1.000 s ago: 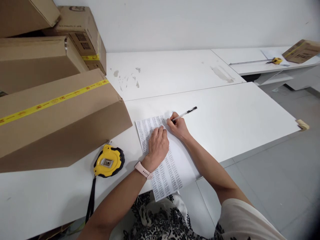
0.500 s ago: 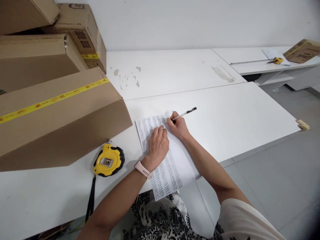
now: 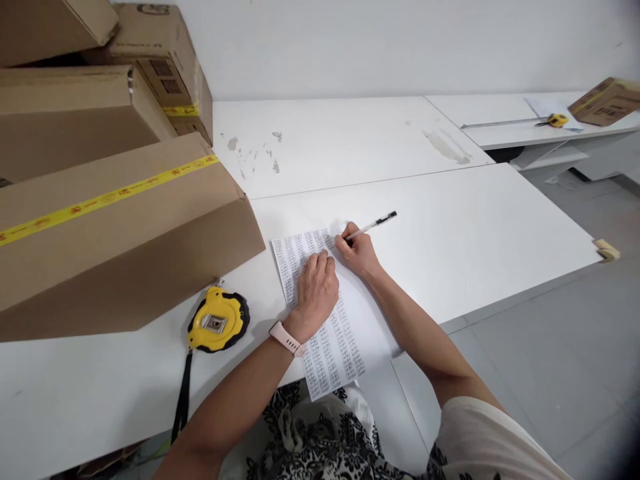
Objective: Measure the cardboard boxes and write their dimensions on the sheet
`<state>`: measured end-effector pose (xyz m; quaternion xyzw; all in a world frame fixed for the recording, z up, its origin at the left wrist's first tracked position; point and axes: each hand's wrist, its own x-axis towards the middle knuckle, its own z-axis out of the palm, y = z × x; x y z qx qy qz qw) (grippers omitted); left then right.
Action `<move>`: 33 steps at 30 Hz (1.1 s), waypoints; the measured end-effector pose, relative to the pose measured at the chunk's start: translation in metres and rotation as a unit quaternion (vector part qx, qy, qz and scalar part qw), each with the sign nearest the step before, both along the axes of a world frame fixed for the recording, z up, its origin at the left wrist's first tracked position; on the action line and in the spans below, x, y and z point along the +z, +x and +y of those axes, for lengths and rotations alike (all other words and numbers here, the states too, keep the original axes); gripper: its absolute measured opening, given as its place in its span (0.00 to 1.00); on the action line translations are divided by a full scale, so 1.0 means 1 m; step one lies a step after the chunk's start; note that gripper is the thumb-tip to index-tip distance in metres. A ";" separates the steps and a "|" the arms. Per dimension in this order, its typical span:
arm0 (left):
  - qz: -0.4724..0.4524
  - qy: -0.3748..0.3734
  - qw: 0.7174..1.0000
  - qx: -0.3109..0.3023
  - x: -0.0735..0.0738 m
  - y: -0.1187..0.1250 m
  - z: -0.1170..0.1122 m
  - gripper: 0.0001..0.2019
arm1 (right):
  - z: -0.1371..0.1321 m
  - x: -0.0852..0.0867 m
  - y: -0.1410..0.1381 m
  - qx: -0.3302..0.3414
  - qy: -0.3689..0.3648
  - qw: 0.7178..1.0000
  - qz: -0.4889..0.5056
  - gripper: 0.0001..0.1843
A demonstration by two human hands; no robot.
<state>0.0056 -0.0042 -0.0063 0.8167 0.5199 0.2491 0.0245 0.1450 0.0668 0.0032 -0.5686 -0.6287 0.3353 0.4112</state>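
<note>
Here, worktop (image 3: 475, 230): it was white.
Taped box (image 3: 137, 240): it stood at left.
Printed sheet (image 3: 331, 360): it lay on the worktop, past the front edge.
Left hand (image 3: 318, 287): rested on the sheet, grip flat, holding nothing.
Right hand (image 3: 360, 253): its grip closed around the pen (image 3: 371, 225).

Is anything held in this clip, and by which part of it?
The right grip holds a pen by its lower part, the clip end sticking out. The left grip rests on the printed sheet, with nothing visibly held.
</note>
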 end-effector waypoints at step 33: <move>-0.015 0.002 1.000 0.002 -0.002 0.001 0.000 0.15 | 0.001 0.000 0.001 -0.014 0.009 1.000 -0.024 0.12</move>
